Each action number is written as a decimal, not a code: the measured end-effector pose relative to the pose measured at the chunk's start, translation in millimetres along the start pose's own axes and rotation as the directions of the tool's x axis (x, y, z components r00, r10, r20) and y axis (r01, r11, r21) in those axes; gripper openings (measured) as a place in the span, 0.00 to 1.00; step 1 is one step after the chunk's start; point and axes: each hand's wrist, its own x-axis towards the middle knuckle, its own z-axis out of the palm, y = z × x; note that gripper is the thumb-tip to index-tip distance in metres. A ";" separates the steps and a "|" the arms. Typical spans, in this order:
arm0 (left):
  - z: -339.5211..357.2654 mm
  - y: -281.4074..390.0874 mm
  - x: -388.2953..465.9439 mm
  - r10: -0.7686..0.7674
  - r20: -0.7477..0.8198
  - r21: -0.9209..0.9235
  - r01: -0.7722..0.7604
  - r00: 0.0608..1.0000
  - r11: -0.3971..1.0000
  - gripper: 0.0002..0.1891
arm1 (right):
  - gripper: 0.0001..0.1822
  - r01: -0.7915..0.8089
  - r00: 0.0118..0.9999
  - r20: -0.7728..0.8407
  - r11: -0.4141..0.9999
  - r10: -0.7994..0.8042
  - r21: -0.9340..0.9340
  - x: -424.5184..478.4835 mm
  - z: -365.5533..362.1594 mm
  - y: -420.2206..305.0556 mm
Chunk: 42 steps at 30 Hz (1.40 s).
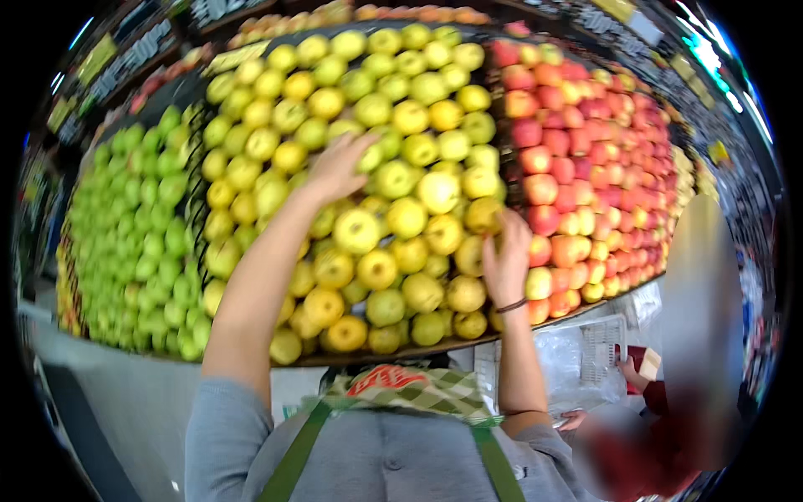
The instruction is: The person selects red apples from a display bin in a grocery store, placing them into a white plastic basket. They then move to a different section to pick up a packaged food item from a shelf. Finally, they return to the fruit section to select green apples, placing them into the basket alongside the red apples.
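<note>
My left hand (pixel 342 166) reaches over the middle of a sloping bed of yellow apples (pixel 395 179), palm down. A yellow-green apple (pixel 370 158) lies right by its fingers; blur hides whether they grip it. At the right edge of the yellow bed is my right hand (pixel 507 257), with a dark band at the wrist. Its thumb and fingers are at a yellow apple (pixel 483 214), and a firm hold on it cannot be made out. Below the hands, more yellow apples (pixel 379 268) are stacked up to the display's front edge.
Green pears or apples (pixel 147 245) fill the left section beyond a dark divider (pixel 196 207). Red-yellow apples (pixel 583 169) fill the right one. At lower right, a person's hand (pixel 630 370) is beside a white plastic basket (pixel 605 345) with clear plastic bags (pixel 558 357).
</note>
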 end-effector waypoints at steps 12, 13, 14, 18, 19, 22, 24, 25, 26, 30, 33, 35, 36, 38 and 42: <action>-12.8 54.9 -44.6 -0.176 0.136 -0.104 0.190 0.975 0.976 0.32 | 0.27 -0.080 0.996 0.032 0.995 0.078 0.067 57.4 32.7 13.6; -1.3 63.4 -47.0 -0.223 0.071 0.012 0.223 0.972 0.975 0.30 | 0.27 -0.087 0.994 0.065 0.996 0.084 0.034 60.8 51.0 20.1; 14.6 68.2 -50.5 -0.208 0.001 0.144 0.206 0.978 0.968 0.30 | 0.28 -0.087 0.983 0.151 0.988 0.106 -0.129 62.1 59.8 20.7; 30.2 81.5 -50.3 -0.144 -0.123 0.255 0.171 0.982 0.952 0.26 | 0.29 -0.103 0.975 0.179 0.985 0.128 -0.142 61.1 49.0 16.2; 29.1 83.6 -50.2 -0.149 -0.124 0.234 0.175 0.981 0.956 0.26 | 0.29 -0.094 0.978 0.172 0.989 0.114 -0.118 59.4 48.8 18.2; 29.2 73.1 -53.0 -0.103 -0.144 0.272 0.139 0.984 0.952 0.25 | 0.28 -0.072 0.990 0.118 0.995 0.081 -0.075 53.7 48.0 18.2; 28.4 69.6 -52.7 -0.074 -0.138 0.273 0.110 0.988 0.956 0.25 | 0.27 -0.082 0.991 0.096 0.994 0.089 -0.077 47.6 45.9 15.2; 28.3 72.2 -53.3 -0.100 -0.130 0.274 0.133 0.986 0.952 0.26 | 0.28 -0.084 0.993 0.073 0.986 0.095 -0.146 41.9 46.0 12.7; 28.7 76.2 -53.6 -0.123 -0.122 0.276 0.153 0.985 0.949 0.26 | 0.28 -0.111 0.991 0.061 0.981 0.122 -0.159 28.1 43.4 8.5; 27.7 58.3 -48.6 -0.137 -0.115 0.368 0.170 0.984 0.914 0.26 | 0.28 -0.075 0.990 0.109 0.993 0.085 -0.090 -9.2 22.6 0.6; 42.4 59.0 -46.4 -0.129 -0.105 0.386 0.160 0.986 0.908 0.26 | 0.19 -0.106 0.989 0.110 0.990 0.095 0.093 -37.9 -10.9 12.0; 42.8 44.3 -49.2 -0.127 -0.122 0.392 0.166 0.984 0.905 0.25 | 0.14 -0.384 0.837 0.428 0.923 0.341 0.014 -41.8 -56.1 -10.2; 46.0 47.9 -45.2 -0.130 -0.115 0.410 0.166 0.985 0.897 0.25 | 0.12 -0.341 0.930 0.167 0.939 0.328 0.053 -67.7 -55.2 -12.0; 47.6 39.3 -47.6 -0.039 -0.139 0.439 0.097 0.990 0.893 0.26 | 0.10 -0.427 0.904 0.011 0.901 0.427 0.078 -107.6 -64.8 -45.3; 49.6 38.0 -47.3 0.016 -0.118 0.467 0.041 0.993 0.883 0.27 | 0.10 -0.599 0.800 0.042 0.792 0.598 0.122 -208.0 -62.1 -102.3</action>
